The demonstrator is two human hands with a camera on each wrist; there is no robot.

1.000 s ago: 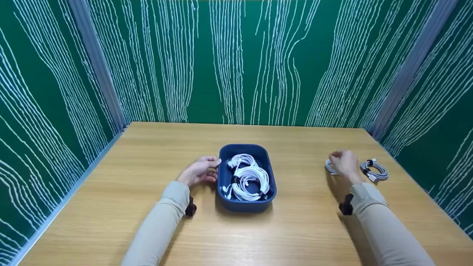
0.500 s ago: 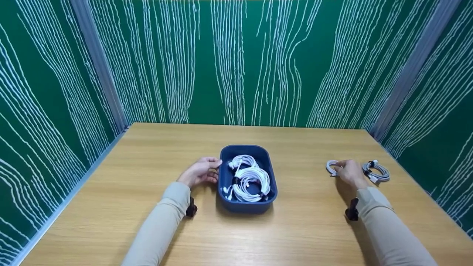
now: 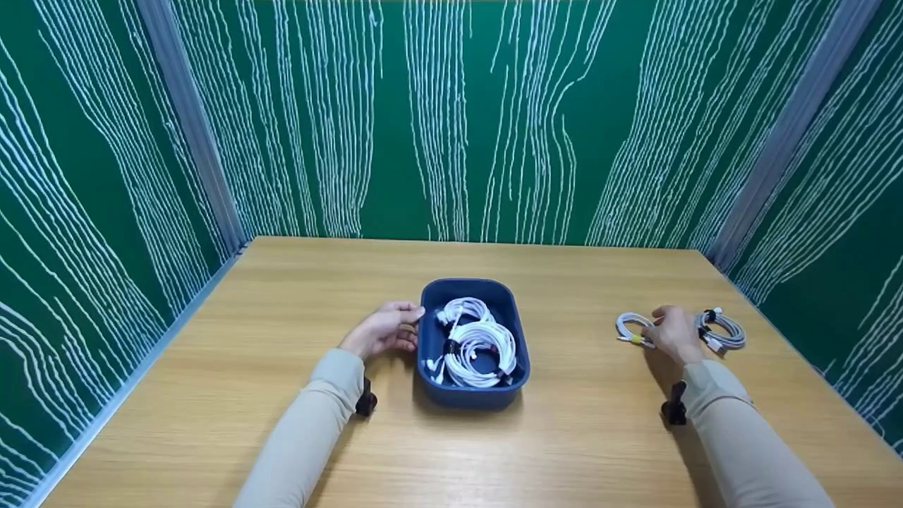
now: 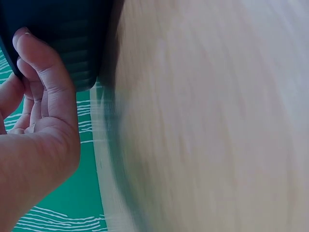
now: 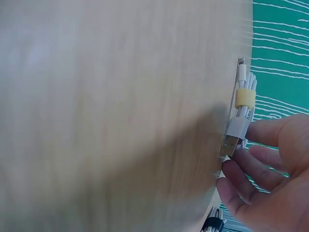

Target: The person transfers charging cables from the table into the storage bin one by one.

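My right hand pinches the USB-plug end of a coiled white charging cable. In the right wrist view, the cable's yellow strap lies between its small connector and the USB plug, with the thumb and fingertips at that plug. At the middle of the table, my left hand holds the left rim of a dark blue box. Its thumb is at the rim and its fingers lie along the outer wall. Inside the box are white coiled cables, one bound with a black strap.
Just right of my right hand, a grey coiled cable with a black strap lies on the wooden table. Green walls with white wavy lines enclose the table at the back and both sides.
My right hand has turned and shifted slightly right from over the white cable. The coil now shows more to its left, with its yellow strap visible. My left hand stays at the box.
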